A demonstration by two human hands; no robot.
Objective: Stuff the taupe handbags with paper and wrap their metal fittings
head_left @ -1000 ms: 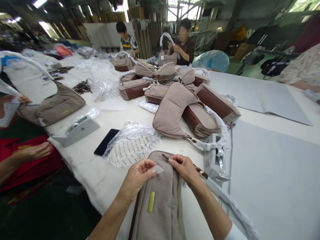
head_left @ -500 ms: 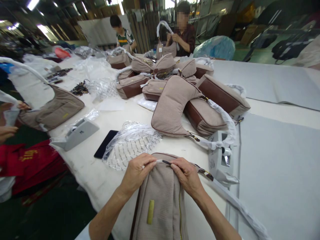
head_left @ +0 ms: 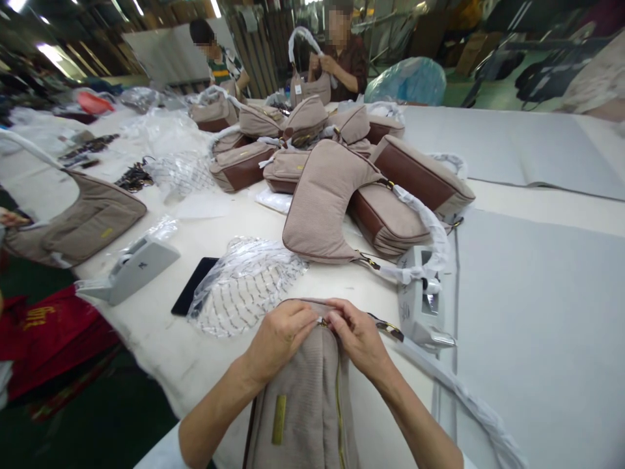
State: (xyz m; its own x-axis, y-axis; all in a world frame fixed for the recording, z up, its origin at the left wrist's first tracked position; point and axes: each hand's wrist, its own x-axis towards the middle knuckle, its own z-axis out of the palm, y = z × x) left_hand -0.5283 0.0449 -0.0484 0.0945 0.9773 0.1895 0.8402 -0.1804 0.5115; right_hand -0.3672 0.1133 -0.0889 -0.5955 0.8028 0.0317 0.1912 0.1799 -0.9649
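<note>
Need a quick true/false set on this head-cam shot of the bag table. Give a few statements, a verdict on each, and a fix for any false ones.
1. The left hand and right hand both grip the top end of the taupe ribbed fabric shoulder bag. True.
2. The left hand holds the black rectangular slab. False: it lies on the white-covered table, apart from both hands.
3. The gold rectangular plate on the bag is hidden under the right hand. False: it shows uncovered, below the hands.
4. The red cloth lies on the table. False: it sits beyond the table's left edge.
5. A co-worker at the far side holds up a taupe bag by its white-wrapped strap. True.
</note>
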